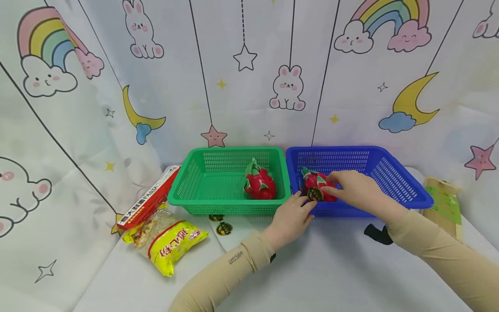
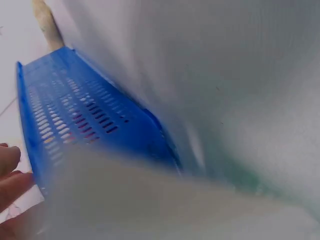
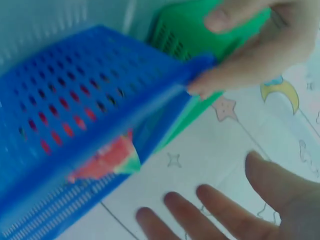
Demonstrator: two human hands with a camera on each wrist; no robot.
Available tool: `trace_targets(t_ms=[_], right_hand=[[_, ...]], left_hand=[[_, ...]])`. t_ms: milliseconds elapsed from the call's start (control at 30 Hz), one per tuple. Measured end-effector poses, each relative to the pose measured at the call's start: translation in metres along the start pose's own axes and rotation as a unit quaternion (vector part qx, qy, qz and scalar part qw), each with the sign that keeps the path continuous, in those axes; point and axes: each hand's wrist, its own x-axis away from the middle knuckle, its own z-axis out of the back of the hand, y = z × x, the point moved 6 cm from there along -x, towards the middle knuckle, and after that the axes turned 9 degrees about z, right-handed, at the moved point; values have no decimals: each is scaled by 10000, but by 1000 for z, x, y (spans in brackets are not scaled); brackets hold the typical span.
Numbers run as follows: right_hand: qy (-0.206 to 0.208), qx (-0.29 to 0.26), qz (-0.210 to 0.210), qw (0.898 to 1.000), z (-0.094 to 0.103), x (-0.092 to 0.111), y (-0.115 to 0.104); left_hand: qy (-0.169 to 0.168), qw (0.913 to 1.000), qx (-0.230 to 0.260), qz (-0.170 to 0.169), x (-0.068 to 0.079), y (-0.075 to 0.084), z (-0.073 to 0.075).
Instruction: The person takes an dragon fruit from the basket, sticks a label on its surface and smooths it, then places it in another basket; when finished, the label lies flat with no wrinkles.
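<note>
Left hand (image 1: 290,220), right hand (image 1: 356,190) | dragon fruit (image 1: 319,179) between hands, inside blue basket (image 1: 398,182)

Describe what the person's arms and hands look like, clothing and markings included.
The left sleeve and right sleeve are beige and close-fitting. Small dark lettering, apparently "LetsSlim", marks the left one. A black piece juts out beside the right one; a smaller dark bit shows at the left one's end. The left hand and right hand wear no gloves.

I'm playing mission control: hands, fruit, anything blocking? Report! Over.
Left hand at near rim of blue basket; right hand near dragon fruit inside it. Other dragon fruit in green basket. Nothing seems in the way.
</note>
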Motion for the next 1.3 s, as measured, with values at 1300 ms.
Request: trace_targets(t_ms=[1300], right_hand=[[3054,652,2886,9051,-59,55,-76]], left_hand=[[1017,9859,939,942,85,-81,73]])
